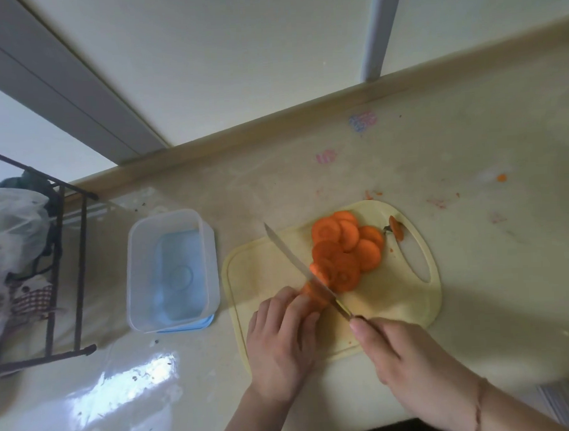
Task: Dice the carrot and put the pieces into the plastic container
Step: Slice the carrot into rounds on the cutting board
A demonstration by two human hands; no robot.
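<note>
1. The left hand (282, 339) holds the carrot (314, 295) stub down on the cutting board (394, 295), its fingers curled over it.
2. The right hand (403, 363) has its fingers wrapped round the knife (298, 267) handle; the blade lies across the carrot.
3. Round carrot slices (346, 248) lie piled on the board beyond the blade.
4. The plastic container (168, 269) sits on the tabletop (489, 239) just left of the board.

No words, labels, brand names or numbers can be read anywhere. The table (470, 161) bears two small pink and blue printed marks (363, 121) beyond the cutting board (395, 308), but they are too blurred to make out.
</note>
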